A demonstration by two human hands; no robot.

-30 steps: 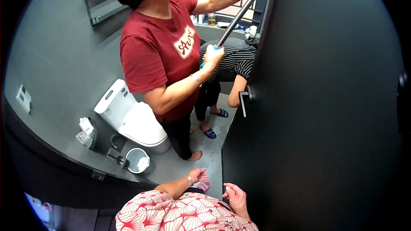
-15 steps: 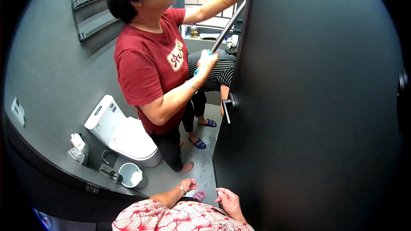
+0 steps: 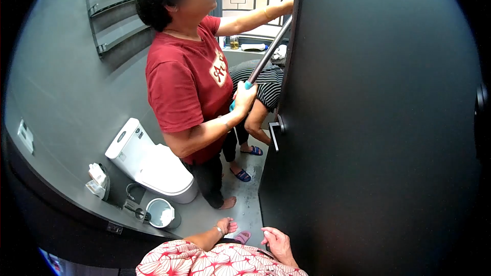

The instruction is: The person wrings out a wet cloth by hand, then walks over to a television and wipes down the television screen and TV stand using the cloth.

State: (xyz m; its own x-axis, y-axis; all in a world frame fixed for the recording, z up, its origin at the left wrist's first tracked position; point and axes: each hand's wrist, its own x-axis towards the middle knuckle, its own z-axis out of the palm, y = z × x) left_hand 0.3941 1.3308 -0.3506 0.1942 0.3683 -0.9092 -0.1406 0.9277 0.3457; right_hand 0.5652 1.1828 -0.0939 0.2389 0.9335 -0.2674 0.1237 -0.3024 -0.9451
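Observation:
My left hand [image 3: 226, 226] hangs low in front of my patterned top [image 3: 220, 263], palm turned up, fingers loosely stretched and nothing in them. To its right, close to the edge of the black door [image 3: 368, 138], is my right hand [image 3: 277, 243], loosely bent with fingers apart and no object visible in it. Neither hand visibly grips the door. Ahead of me a person in a dark red shirt [image 3: 179, 87] holds a long pole with a turquoise grip [image 3: 266, 59]; its upper end is hidden behind the door.
A second person in a striped top [image 3: 268, 79] bends over behind the door edge. At left stand a white toilet [image 3: 161, 171] and a bin [image 3: 162, 213] on the wet grey floor [image 3: 245, 204]. A door handle [image 3: 275, 134] sticks out. Wall shelves [image 3: 115, 18] hang upper left.
The person in red has leaned slightly right and lowered the pole a little. The bent person's arm shows more. My left hand's fingers have opened out; my right hand stays near the door.

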